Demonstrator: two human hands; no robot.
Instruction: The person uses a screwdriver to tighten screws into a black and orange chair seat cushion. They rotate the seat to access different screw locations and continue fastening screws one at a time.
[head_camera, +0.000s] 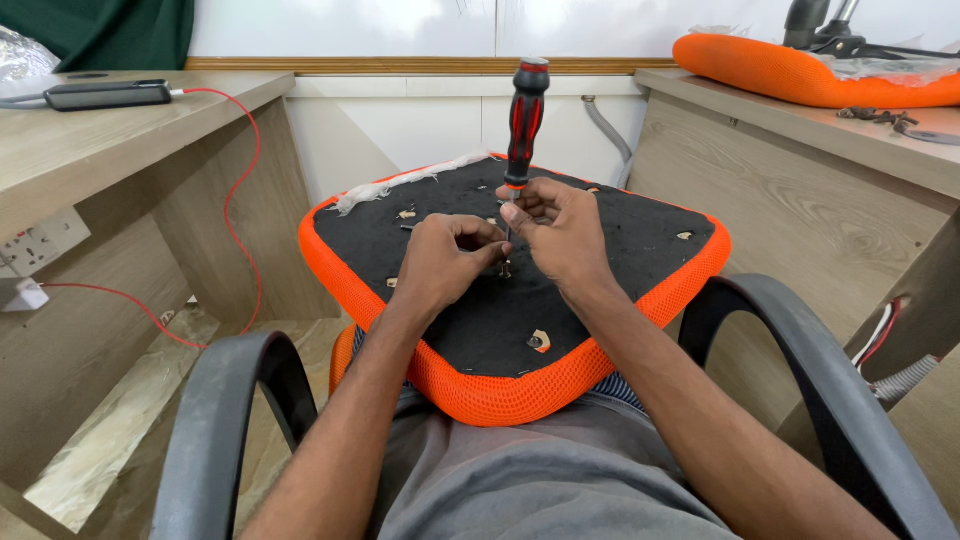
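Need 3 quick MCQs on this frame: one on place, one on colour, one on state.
1. Where does the orange mesh seat cushion with black underside rest?
A. on the left desk
B. on the person's lap
C. on the floor

2. What colours is the handle of the screwdriver?
A. red and black
B. blue and yellow
C. plain green

3. How does the screwdriver stand?
A. flat on the cushion
B. upright, tip down at the cushion's black underside
C. lying on the right desk

Answers:
1 B, the cushion sits over grey-clothed thighs, between the dark chair armrests.
2 A, red and black bands show on the handle.
3 B, the right hand holds its shaft upright while the left hand rests its fingers beside the tip.
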